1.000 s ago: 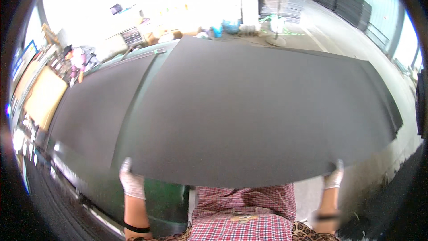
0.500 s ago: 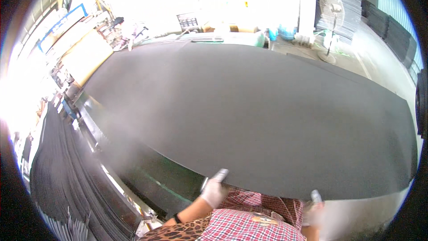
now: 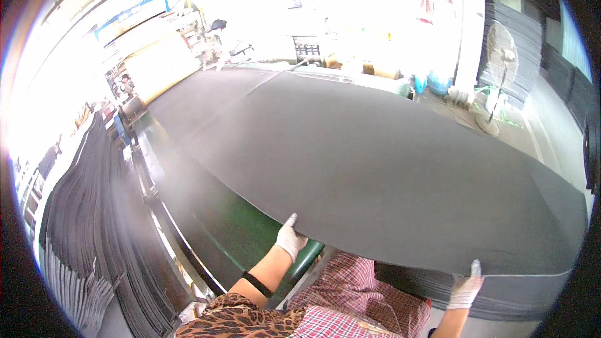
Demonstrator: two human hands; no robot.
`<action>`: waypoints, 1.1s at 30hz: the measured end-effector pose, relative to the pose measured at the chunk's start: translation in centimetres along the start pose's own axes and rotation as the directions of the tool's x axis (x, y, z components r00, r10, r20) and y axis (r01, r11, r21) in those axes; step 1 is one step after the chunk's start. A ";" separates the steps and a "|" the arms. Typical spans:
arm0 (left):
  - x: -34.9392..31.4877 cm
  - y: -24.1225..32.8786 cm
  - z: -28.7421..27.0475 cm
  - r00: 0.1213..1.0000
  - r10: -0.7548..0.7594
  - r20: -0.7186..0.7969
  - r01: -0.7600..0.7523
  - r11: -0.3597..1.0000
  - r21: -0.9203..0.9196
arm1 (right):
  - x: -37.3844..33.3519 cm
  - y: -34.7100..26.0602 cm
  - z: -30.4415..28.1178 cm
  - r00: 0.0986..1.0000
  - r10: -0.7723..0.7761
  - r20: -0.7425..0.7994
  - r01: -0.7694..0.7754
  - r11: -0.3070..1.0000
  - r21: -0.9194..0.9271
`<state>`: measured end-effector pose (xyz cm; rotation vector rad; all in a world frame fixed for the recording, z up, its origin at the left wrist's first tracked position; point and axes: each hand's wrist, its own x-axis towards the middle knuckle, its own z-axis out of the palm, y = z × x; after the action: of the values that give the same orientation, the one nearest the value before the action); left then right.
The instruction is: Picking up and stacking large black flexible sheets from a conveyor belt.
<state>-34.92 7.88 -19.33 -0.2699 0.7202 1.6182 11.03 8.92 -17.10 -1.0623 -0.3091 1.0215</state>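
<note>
A wide dark grey sheet (image 3: 375, 169), gripped along its near edge

The sheet is by far the largest thing here, a smooth, flat panel that spreads from the middle of the view to the right rim. Its left part lies over a green conveyor belt (image 3: 235, 231), leaving the belt's near left edge bare, and its near right corner reaches past the belt, above a stack of dark layers (image 3: 519, 298). How much of the sheet rests on what is below cannot be told

Along the belt's left side runs a long bank of thin dark sheets (image 3: 94, 213), their edges showing as many fine lines. A second dark sheet (image 3: 216, 91) lies toward the belt's far left corner, meeting the first at a faint slanting line

Beyond the belt's far right corner stands a pale pedestal fan (image 3: 501, 56), with a blue tub (image 3: 441, 84) to its left. Past the belt's far left corner, small and washed out by glare, is another person (image 3: 216, 40)

Smallest are the wearer's hands, both in white gloves. The left hand (image 3: 290, 239) grips the sheet's near edge left of its middle, and the right hand (image 3: 466, 289) grips it near the right corner, each with its thumb on top
</note>
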 end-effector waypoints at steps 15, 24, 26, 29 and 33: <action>0.0 -4.2 -0.8 0.942 -0.213 0.261 0.234 0.971 -0.054 | -0.6 -4.5 -1.4 0.969 0.112 0.221 -0.171 0.949 0.266; -0.8 -11.4 -2.9 0.620 -0.642 0.451 0.770 0.387 -0.508 | -5.9 4.2 6.0 0.988 0.095 0.124 -0.103 0.993 0.063; -3.7 -12.7 -1.5 0.461 -0.717 0.522 0.852 0.195 -0.486 | -5.4 9.2 3.7 0.910 -0.111 0.400 0.294 0.853 -0.431; -5.5 -13.0 0.7 0.770 -0.590 0.243 0.551 0.807 0.212 | -8.9 9.8 4.3 0.846 0.040 0.531 0.283 0.811 -0.513; -4.7 -8.9 0.0 0.938 -0.342 0.048 0.337 0.937 0.098 | -9.8 3.7 6.4 0.925 0.203 0.322 -0.272 0.944 0.187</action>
<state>-25.48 4.28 -19.29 -0.2616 0.6539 1.2571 -0.36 4.97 -14.62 -0.7456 -0.3019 1.4095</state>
